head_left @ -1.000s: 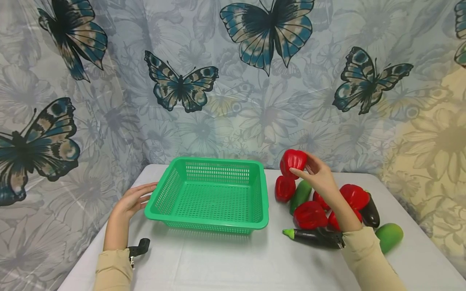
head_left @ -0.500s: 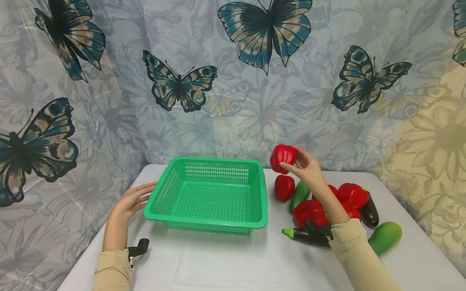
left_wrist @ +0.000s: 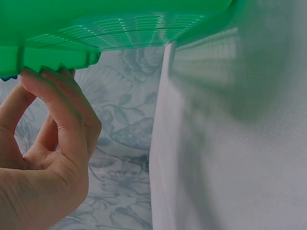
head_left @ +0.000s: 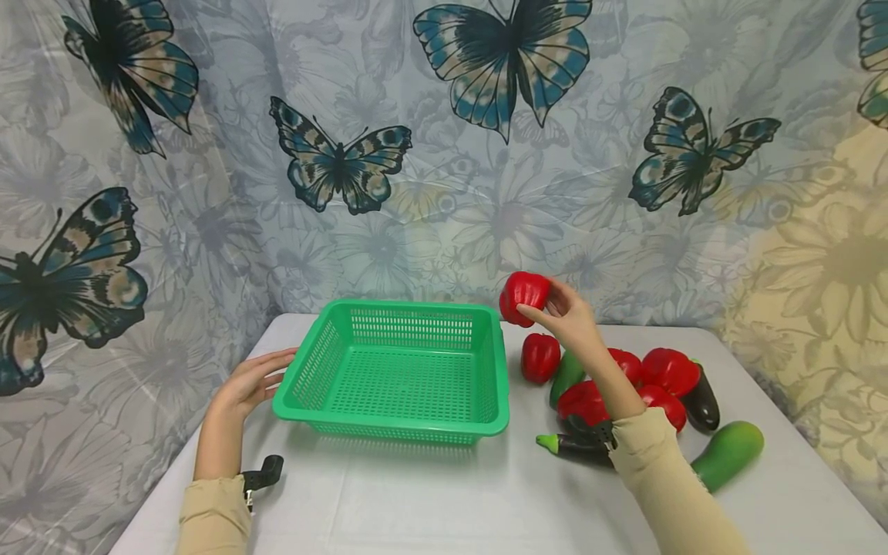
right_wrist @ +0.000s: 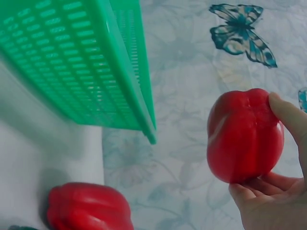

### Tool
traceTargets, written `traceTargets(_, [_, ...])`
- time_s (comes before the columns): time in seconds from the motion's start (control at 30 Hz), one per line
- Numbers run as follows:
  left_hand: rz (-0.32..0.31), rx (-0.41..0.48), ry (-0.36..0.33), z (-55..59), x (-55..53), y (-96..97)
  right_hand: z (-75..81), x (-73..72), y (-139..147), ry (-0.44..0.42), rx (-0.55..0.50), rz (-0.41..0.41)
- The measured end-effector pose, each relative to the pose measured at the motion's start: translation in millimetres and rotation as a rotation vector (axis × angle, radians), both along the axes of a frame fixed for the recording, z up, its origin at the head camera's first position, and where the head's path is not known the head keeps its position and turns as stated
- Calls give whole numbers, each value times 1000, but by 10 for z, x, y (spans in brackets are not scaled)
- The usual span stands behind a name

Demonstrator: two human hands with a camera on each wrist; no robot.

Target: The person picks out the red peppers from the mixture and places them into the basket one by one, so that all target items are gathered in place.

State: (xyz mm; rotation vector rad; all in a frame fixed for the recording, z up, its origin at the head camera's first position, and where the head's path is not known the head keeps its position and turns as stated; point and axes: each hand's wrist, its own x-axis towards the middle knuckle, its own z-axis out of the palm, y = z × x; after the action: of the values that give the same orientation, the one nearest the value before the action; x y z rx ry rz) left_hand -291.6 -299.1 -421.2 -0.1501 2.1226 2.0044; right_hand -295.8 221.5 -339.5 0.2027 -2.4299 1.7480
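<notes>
My right hand (head_left: 563, 314) grips a red bell pepper (head_left: 523, 297) (right_wrist: 244, 136) in the air, just right of the far right corner of the green plastic basket (head_left: 312, 370) (right_wrist: 72, 62). The basket stands on the white table with nothing inside. My left hand (head_left: 251, 379) (left_wrist: 53, 143) rests against the basket's left rim, fingertips touching it. On the table under the held pepper stands another red pepper (head_left: 540, 358) (right_wrist: 88, 207).
Right of the basket lie more red peppers (head_left: 669, 370), two dark eggplants (head_left: 572, 447), a green vegetable (head_left: 566, 376) and a larger green one (head_left: 727, 455). A butterfly-print curtain (head_left: 444, 154) hangs behind and on both sides of the white table (head_left: 416, 509).
My right hand has carried the red pepper leftward and a little up, from above the pile to beside the basket's far right corner. The left hand has stayed at the rim.
</notes>
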Motion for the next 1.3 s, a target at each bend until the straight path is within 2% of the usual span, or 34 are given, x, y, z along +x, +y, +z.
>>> traceTargets(0.47, [-7,26,0,40,-11,18,-8,-109,-188,9,-24,14])
traceTargets(0.97, [13,19,-15,-6,-12,-5,-12,-190,-483,-13,-58,43])
traceTargets(1.3, [15,6,-3,3,-1,13,-57,-211,-643,-17,-35,25])
